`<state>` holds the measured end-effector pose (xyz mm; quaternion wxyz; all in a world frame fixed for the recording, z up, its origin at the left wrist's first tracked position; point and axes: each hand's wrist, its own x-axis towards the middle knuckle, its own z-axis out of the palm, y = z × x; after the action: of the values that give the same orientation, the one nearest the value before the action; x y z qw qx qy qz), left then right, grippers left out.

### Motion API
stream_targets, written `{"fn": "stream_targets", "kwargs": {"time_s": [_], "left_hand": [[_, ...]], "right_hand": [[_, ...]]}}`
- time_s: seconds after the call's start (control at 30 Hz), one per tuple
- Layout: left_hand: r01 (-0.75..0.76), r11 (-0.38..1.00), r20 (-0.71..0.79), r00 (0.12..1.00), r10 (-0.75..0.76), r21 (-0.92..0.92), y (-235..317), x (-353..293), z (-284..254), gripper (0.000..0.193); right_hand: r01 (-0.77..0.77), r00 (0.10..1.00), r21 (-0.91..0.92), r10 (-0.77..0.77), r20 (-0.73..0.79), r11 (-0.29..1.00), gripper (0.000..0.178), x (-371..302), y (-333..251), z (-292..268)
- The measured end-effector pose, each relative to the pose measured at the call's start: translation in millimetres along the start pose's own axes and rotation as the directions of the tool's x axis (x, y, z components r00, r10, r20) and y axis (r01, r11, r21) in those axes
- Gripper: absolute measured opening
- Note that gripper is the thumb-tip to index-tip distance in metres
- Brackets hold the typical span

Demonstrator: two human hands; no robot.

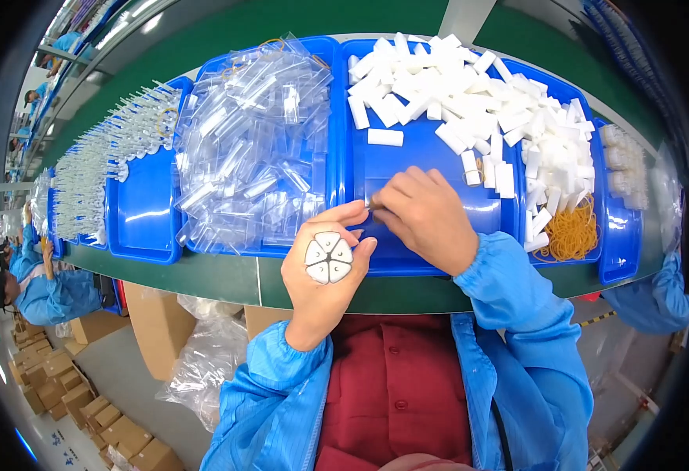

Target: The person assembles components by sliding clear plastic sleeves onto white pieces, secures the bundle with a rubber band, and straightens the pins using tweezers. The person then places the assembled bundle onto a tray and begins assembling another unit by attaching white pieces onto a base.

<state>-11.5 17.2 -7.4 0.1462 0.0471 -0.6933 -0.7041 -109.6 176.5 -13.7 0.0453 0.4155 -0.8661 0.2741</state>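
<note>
My left hand (307, 294) is closed round a round bundle of several white wedge-shaped pieces (329, 258). The bundle is seen end on, with dark gaps between the wedges and a small mark on some of them. My right hand (427, 220) is close beside it, fingers bent and pinched together near the left fingertips. Whatever the right fingers hold is too small and too hidden to make out. Both hands are over the front of a blue tray (407, 169) with white block-shaped pieces (470, 94) heaped toward its back and right.
Left of that, a blue tray holds clear plastic pieces (258, 133). Farther left stand rows of thin white upright parts (93, 177). Yellow rubber bands (570, 231) lie at the right. Cardboard boxes (54, 377) stand on the floor, and another person (54, 290) sits at the left.
</note>
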Motion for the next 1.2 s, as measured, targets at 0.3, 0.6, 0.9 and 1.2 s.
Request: {"fn": "stream_targets", "kwargs": {"time_s": [0.3, 0.6, 0.9, 1.2], "left_hand": [[0.098, 0.987, -0.006, 0.995, -0.100, -0.129, 0.0, 4.1, 2.0, 0.025], [0.159, 0.983, 0.113, 0.979, -0.168, 0.086, 5.9, 2.8, -2.3, 0.019], [0.157, 0.977, 0.442, 0.873, -0.205, 0.144, 16.9, 5.2, 4.5, 0.028], [0.474, 0.879, 0.396, 0.816, -0.422, -0.040, 21.9, 0.6, -1.0, 0.020]], "right_hand": [[-0.326, 0.940, 0.710, 0.295, 0.172, 0.624, 0.009, -12.1, -27.8, -37.1], [0.052, 0.985, 0.910, 0.174, 0.022, -0.411, 0.036, -33.2, -8.8, -46.8], [0.217, 0.952, 0.285, -0.267, 0.152, 0.934, 0.078, -3.7, -31.6, -60.1], [0.026, 0.979, 0.385, -0.101, 0.176, 0.923, 0.090, -19.4, -24.7, -64.0]]}}
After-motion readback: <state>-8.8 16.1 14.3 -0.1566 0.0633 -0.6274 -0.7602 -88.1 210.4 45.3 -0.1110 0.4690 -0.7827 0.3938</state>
